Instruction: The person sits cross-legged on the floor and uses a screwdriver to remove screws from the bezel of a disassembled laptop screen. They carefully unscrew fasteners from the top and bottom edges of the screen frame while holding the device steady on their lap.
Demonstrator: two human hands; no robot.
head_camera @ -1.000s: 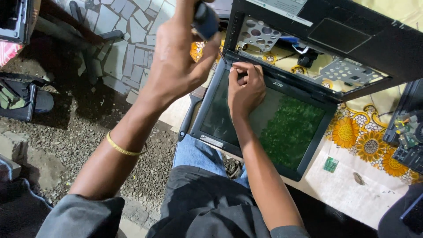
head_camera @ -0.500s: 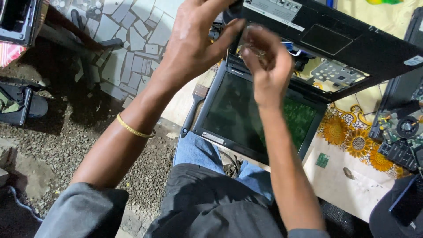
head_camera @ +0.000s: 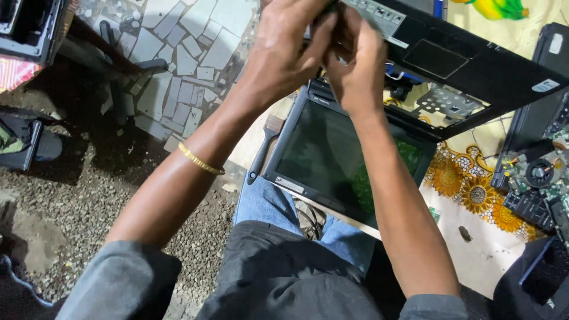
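My left hand [head_camera: 284, 56] and my right hand [head_camera: 355, 68] are raised and pressed together over the far edge of an opened black laptop. Their fingertips close on a small dark tool [head_camera: 328, 7], mostly hidden between them at the top edge. A gold bangle [head_camera: 201, 160] sits on my left wrist. Below my hands the laptop's dark screen [head_camera: 326, 160] lies flat across my lap. The black palm-rest cover [head_camera: 468, 65] slants behind it, with bare metal framing [head_camera: 444, 106] underneath.
A black-handled brush [head_camera: 264, 148] lies left of the screen. A flowered cloth [head_camera: 474, 195] covers the table at right, where a circuit board with a fan [head_camera: 539, 178] lies. Gravel and mosaic tiles [head_camera: 178, 59] lie left, with a black case [head_camera: 29, 142].
My right hand has left the laptop screen and risen to meet my left hand. Both now work together at the tool, and the view has shifted slightly.
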